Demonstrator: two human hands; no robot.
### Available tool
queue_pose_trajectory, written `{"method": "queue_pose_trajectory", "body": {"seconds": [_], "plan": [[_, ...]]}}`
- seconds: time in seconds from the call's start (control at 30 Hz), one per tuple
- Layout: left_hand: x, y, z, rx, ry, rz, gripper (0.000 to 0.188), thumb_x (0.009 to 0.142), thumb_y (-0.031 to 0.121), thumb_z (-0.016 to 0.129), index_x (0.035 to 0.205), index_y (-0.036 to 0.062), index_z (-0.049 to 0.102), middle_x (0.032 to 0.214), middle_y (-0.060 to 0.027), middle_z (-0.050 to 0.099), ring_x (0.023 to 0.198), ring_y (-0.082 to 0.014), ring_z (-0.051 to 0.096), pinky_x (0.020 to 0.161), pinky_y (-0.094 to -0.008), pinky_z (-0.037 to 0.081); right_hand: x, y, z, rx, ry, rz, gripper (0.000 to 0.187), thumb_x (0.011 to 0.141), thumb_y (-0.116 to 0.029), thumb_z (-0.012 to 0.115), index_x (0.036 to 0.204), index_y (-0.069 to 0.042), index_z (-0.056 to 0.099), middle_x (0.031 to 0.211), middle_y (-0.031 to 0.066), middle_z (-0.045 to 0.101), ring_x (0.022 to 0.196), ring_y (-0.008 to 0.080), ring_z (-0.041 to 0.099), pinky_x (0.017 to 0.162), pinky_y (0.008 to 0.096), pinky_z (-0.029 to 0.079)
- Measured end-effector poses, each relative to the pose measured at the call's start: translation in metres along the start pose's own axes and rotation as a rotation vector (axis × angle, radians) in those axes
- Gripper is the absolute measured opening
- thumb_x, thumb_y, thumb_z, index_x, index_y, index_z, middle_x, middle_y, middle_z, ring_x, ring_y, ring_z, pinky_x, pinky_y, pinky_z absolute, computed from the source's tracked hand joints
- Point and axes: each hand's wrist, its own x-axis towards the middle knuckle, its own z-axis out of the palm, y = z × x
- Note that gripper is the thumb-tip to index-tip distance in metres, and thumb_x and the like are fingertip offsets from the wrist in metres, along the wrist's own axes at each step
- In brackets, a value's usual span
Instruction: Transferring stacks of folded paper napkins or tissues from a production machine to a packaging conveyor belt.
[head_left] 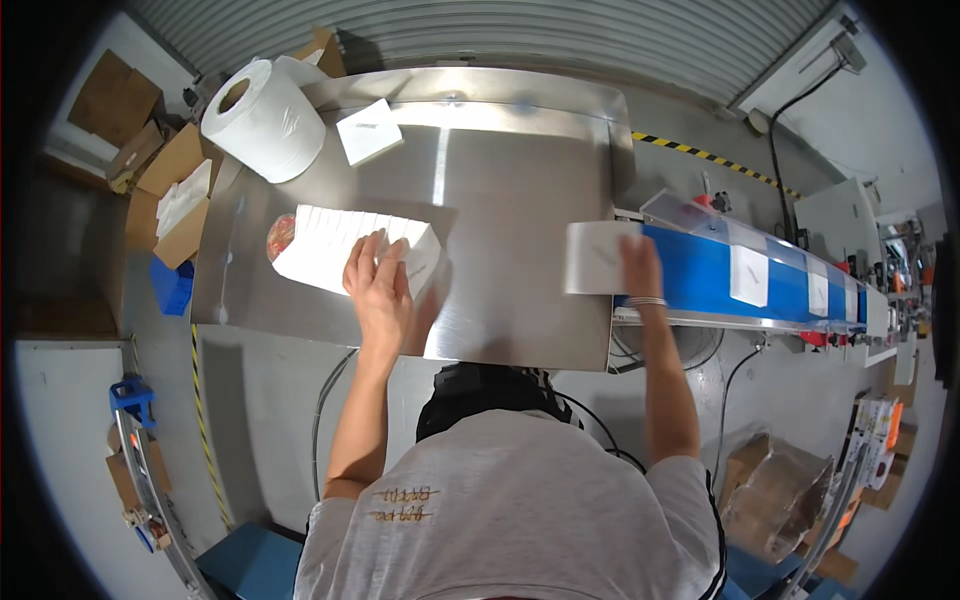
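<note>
A slanting row of flat white boxes (pixel 330 245) leans together on the steel table, left of the middle. My left hand (pixel 380 285) lies over the right end of this row, its fingers somewhat apart and touching the boxes; the thumb is hard to see. At the row's left end sits a rounded reddish thing (pixel 281 238) whose kind I cannot make out. My right hand (pixel 643 268), smeared by motion, grips the right side of a single white box (pixel 595 258) where the table meets the blue conveyor belt (pixel 690 268).
Several white boxes lie spaced along the belt beneath a clear guard (pixel 700 222). A large white roll (pixel 265 120) stands at the table's far left, beside another white box (pixel 369 133). Left of the table is an open carton (pixel 172 185). The steel table (pixel 510 200) has a raised far edge.
</note>
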Motion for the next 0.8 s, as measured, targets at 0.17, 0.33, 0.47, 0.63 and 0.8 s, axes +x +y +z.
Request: {"method": "queue_pose_trajectory", "body": {"seconds": [0.17,0.33,0.47,0.63,0.8], "plan": [[-0.001,-0.001,0.001,0.000,0.017,-0.005,0.034,0.074,-0.003,0.063,0.106,0.0080,0.068,0.129,-0.0146,0.052,0.125,-0.0368,0.041,0.105,-0.0480,0.028,-0.003,-0.090,-0.025,-1.760,0.472,-0.221,0.067,0.080,-0.047,0.068,0.129,-0.005,0.051,0.113,0.0205,0.059,0.101,0.0389,0.055,0.087,0.0462,0.045],[-0.004,-0.001,-0.001,0.013,-0.016,0.015,0.031,0.074,-0.003,0.063,0.102,0.0108,0.069,0.132,-0.0121,0.049,0.128,-0.0373,0.038,0.107,-0.0524,0.023,-0.023,-0.088,0.106,-1.178,-0.356,-0.734,0.044,0.078,-0.015,0.069,0.119,-0.005,0.055,0.117,0.0166,0.058,0.103,0.0365,0.055,0.094,0.0443,0.042],[-0.006,0.000,-0.003,-0.005,-0.069,0.054,0.031,0.075,-0.002,0.062,0.101,0.0116,0.070,0.136,-0.0120,0.047,0.132,-0.0378,0.034,0.108,-0.0529,0.019,-0.056,-0.102,0.235,-0.625,-0.893,-0.110,0.046,0.077,-0.018,0.074,0.120,-0.017,0.057,0.123,0.0081,0.052,0.112,0.0252,0.052,0.092,0.0352,0.046],[0.004,0.002,-0.007,-0.035,-0.072,0.039,0.035,0.079,0.005,0.064,0.112,0.0139,0.066,0.138,-0.0155,0.044,0.134,-0.0393,0.031,0.110,-0.0540,0.016,-0.040,-0.074,0.257,-0.590,-1.129,-0.339,0.048,0.081,-0.019,0.072,0.122,-0.005,0.051,0.126,0.0101,0.050,0.112,0.0199,0.051,0.090,0.0316,0.045],[0.008,-0.022,-0.006,0.030,-0.004,-0.008,0.031,0.081,0.000,0.062,0.111,0.0071,0.064,0.126,-0.0165,0.053,0.123,-0.0371,0.043,0.103,-0.0475,0.032,-0.040,-0.054,0.170,-0.335,-0.574,0.074,0.032,0.093,-0.025,0.063,0.112,-0.002,0.052,0.096,0.0030,0.055,0.084,0.0089,0.052,0.074,0.0243,0.045]]}}
